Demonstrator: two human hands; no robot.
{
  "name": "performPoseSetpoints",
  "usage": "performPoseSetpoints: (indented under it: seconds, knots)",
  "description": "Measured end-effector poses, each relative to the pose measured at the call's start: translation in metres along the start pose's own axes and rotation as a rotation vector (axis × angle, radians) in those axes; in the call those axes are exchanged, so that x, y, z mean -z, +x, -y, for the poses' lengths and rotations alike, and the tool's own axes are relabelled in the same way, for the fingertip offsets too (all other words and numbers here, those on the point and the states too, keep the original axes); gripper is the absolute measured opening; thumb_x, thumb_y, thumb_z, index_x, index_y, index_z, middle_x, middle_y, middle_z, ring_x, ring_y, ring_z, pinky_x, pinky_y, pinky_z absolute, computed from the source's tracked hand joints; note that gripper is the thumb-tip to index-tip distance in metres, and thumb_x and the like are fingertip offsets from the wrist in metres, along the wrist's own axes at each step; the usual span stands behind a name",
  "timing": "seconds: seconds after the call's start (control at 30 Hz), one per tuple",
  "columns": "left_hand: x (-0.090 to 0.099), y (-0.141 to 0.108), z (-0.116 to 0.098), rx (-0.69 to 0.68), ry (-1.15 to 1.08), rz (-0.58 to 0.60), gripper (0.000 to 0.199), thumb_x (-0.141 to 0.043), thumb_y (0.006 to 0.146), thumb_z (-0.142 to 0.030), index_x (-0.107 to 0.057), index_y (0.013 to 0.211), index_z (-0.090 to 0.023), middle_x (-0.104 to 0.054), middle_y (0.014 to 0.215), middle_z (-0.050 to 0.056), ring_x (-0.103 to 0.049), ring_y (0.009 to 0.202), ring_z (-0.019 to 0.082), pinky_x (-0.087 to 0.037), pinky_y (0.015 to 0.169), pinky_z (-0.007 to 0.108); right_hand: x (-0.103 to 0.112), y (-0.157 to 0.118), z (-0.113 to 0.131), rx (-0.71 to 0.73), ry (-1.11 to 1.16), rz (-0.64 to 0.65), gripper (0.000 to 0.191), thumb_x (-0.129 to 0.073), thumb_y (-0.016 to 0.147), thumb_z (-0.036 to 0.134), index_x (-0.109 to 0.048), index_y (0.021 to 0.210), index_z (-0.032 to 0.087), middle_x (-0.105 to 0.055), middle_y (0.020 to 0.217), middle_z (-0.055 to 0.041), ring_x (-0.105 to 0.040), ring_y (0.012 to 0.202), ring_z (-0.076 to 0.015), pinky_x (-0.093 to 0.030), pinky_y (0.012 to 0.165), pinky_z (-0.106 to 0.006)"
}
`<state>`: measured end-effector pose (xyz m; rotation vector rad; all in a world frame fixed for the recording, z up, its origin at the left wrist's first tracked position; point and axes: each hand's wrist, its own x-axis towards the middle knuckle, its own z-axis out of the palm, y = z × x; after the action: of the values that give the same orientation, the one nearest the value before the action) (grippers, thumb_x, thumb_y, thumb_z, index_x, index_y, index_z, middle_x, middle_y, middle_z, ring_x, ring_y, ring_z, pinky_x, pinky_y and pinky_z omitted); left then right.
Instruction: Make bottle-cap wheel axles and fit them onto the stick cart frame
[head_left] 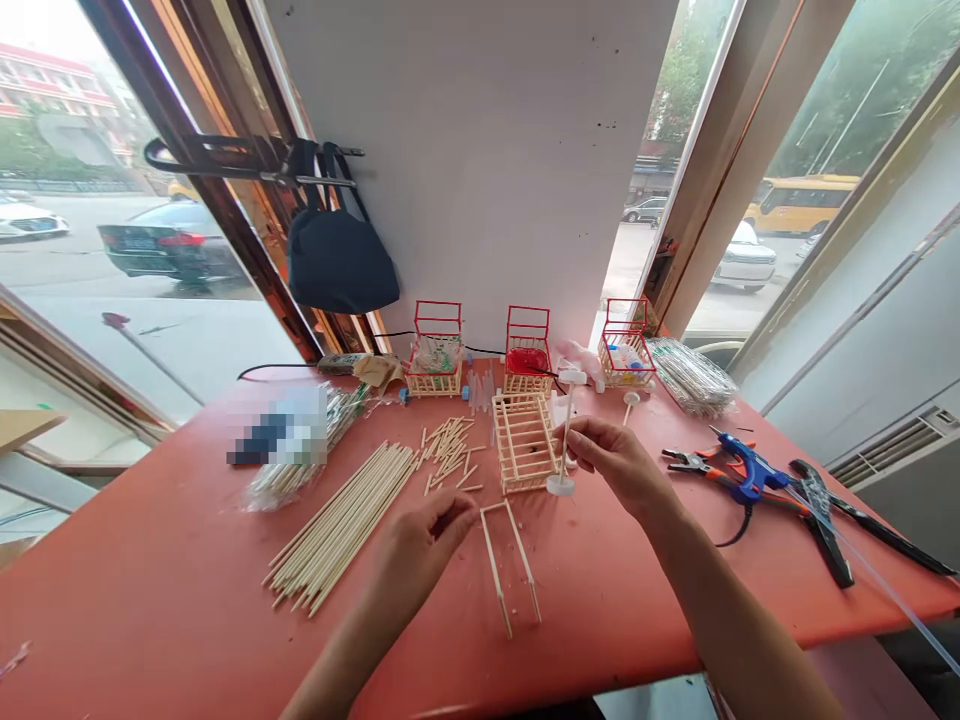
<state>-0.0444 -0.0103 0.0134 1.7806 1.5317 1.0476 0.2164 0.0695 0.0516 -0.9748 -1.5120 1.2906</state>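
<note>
My right hand [609, 458] pinches a thin wooden stick with a white wheel at each end, a wheel axle [568, 430], held upright beside a slatted cart body [525, 450] of light wooden sticks. My left hand [435, 535] is closed, thumb against fingers, near the top left corner of a narrow U-shaped stick frame [495, 560]. Whether the fingertips touch that frame or hold something small is hidden. A second wheel-and-stick piece [630, 402] lies behind my right hand.
Long sticks [345, 525] and short cut sticks [450, 450] lie to the left on the red table [600, 640]. Three red-topped stick baskets [436, 350] stand at the back. To the right are a blue glue gun [750, 470], pliers [686, 460] and wrapped sticks [690, 375].
</note>
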Motion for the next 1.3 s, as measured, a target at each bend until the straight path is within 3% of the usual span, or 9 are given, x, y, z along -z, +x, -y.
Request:
performPoseSetpoints:
  seconds: [0.13,0.37,0.5,0.67,0.8,0.93,1.3]
  knots:
    - [-0.002,-0.030,0.017,0.061,0.038,0.024,0.023,-0.057,0.089,-0.038,-0.074,0.085,-0.023,-0.075,0.081,0.001,-0.067,0.073,0.019,-0.046,0.066,0.027,0.003,0.000,0.002,0.033,-0.078,0.019,0.041,-0.078,0.080,0.060,-0.077,0.089,0.019,-0.069,0.082,-0.0037,-0.053,0.068,-0.0140,-0.041,0.059,-0.026]
    - [-0.007,-0.058,0.019,0.087,0.097,0.036,0.023,-0.056,0.090,-0.036,-0.076,0.083,-0.025,-0.078,0.082,0.001,-0.067,0.073,0.020,-0.049,0.067,0.028,0.003,-0.001,0.004,0.152,-0.308,0.092,0.032,-0.070,0.088,0.049,-0.077,0.086,0.018,-0.074,0.083,-0.0053,-0.062,0.074,-0.0176,-0.046,0.065,-0.028]
    - [-0.013,-0.055,0.015,0.048,0.138,0.037,0.023,-0.055,0.091,-0.031,-0.077,0.087,-0.025,-0.080,0.084,0.002,-0.068,0.070,0.020,-0.051,0.068,0.030,-0.001,-0.006,0.003,0.181,-0.523,0.121,0.023,-0.067,0.092,0.038,-0.079,0.086,0.020,-0.075,0.077,-0.0018,-0.057,0.065,-0.0148,-0.041,0.059,-0.026]
    - [-0.019,-0.043,0.009,0.035,0.171,0.029,0.022,-0.056,0.092,-0.028,-0.078,0.091,-0.024,-0.081,0.086,0.004,-0.073,0.075,0.023,-0.054,0.070,0.031,-0.006,-0.011,-0.002,0.283,-0.681,0.215,0.014,-0.067,0.098,0.029,-0.079,0.095,0.023,-0.076,0.085,-0.0009,-0.062,0.075,-0.0157,-0.045,0.070,-0.026]
    - [-0.023,-0.041,0.009,0.006,0.153,0.056,0.026,-0.054,0.095,-0.026,-0.078,0.105,-0.026,-0.082,0.101,0.005,-0.077,0.089,0.025,-0.058,0.080,0.033,-0.014,-0.013,-0.004,0.407,-0.825,0.253,0.013,-0.065,0.101,0.025,-0.077,0.096,0.022,-0.075,0.092,-0.0040,-0.065,0.088,-0.0187,-0.047,0.079,-0.028]
    - [-0.029,-0.042,0.014,-0.019,0.142,0.118,0.030,-0.053,0.098,-0.027,-0.076,0.117,-0.028,-0.079,0.117,0.006,-0.075,0.106,0.026,-0.057,0.090,0.036,-0.026,-0.016,-0.001,0.424,-0.983,0.298,0.013,-0.064,0.101,0.023,-0.075,0.095,0.020,-0.074,0.090,-0.0043,-0.064,0.087,-0.0195,-0.046,0.079,-0.029]
    - [-0.034,-0.043,0.019,-0.016,0.072,0.190,0.029,-0.049,0.101,-0.024,-0.076,0.112,-0.026,-0.081,0.104,0.005,-0.077,0.095,0.024,-0.059,0.084,0.032,-0.027,-0.016,0.000,0.448,-1.123,0.252,0.020,-0.059,0.104,0.029,-0.074,0.093,0.020,-0.073,0.089,-0.0049,-0.061,0.086,-0.0211,-0.043,0.079,-0.033]
